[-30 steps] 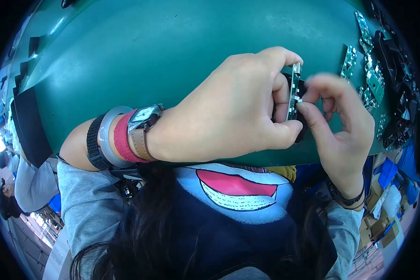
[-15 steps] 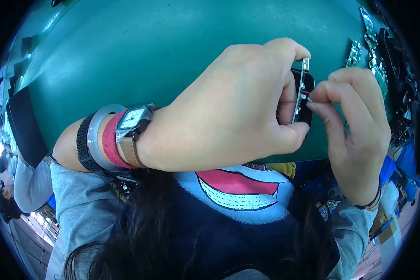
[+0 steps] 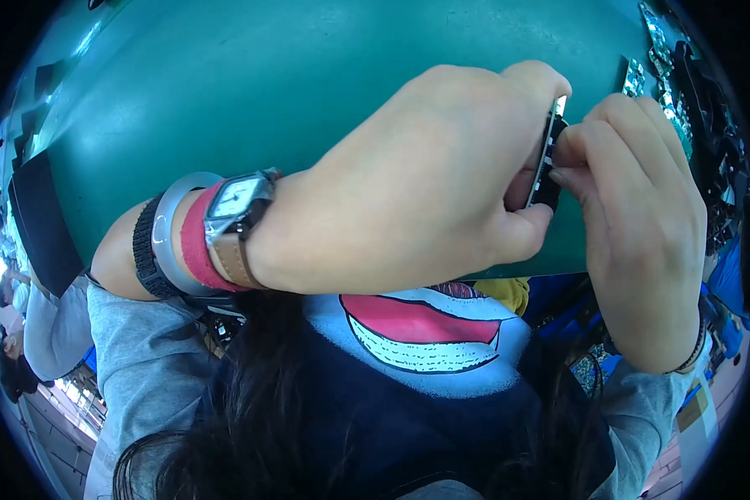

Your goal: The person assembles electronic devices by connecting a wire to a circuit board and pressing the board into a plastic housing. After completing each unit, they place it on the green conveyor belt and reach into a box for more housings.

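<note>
My left hand [image 3: 429,183] is closed on a thin circuit board [image 3: 548,150], gripping it by its two ends between thumb and fingers. The board is turned edge-on, with small pale parts along its right side. A black piece [image 3: 548,192] shows behind its lower end; whether the two are joined I cannot tell. My right hand [image 3: 646,200] is closed in a pinch against the board's right side. Its thumb and forefinger hide whatever lies between them. Both hands are above the green tabletop [image 3: 250,92].
Several green circuit boards [image 3: 633,77] lie at the far right, next to a heap of black parts [image 3: 717,142] along the table's right side. A black panel [image 3: 46,225] stands at the left edge. Beyond it sits another person [image 3: 54,325], in a grey sleeve.
Both hands have shifted slightly, the board moving a little to the right with my left hand. My right fingertips have come closer to the board and now cover the small reddish bit seen before.
</note>
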Demonstrator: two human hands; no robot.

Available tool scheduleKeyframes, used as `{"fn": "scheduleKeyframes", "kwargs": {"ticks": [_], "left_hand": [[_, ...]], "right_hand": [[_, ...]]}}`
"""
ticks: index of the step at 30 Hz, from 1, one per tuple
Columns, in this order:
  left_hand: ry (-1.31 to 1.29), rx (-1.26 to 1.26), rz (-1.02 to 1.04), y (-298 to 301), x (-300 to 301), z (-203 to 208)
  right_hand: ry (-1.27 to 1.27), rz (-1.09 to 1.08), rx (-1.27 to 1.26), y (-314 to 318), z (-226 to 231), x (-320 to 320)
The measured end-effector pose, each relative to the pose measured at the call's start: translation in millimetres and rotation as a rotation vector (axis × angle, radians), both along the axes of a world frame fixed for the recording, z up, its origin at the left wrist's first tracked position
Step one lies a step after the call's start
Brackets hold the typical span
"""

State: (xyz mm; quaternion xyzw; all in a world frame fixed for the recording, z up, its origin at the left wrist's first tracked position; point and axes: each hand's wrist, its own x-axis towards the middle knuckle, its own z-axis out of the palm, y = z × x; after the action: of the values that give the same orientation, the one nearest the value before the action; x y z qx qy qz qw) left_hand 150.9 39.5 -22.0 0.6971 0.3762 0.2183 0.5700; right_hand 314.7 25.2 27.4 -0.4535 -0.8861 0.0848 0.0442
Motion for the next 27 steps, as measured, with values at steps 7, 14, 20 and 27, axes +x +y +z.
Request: {"fn": "scheduleKeyframes", "kwargs": {"ticks": [7,14,20,27], "left_hand": [[0.004,0.214,-0.094,3,-7,-4],[-0.077,0.094,-0.163,0,-14,-7],[-0.102,0.272,-0.031,-2,-16,-15],[-0.174,0.087,-0.111,-1,-12,-16]], "right_hand": [[0.124,0.074,0.053,13,-16,21],[0.453,-0.260,-0.319,6,-23,29],[0.974,-0.385,-0.563,-10,-38,31],[1.250,-0.487,-0.997,1,-48,45]]}}
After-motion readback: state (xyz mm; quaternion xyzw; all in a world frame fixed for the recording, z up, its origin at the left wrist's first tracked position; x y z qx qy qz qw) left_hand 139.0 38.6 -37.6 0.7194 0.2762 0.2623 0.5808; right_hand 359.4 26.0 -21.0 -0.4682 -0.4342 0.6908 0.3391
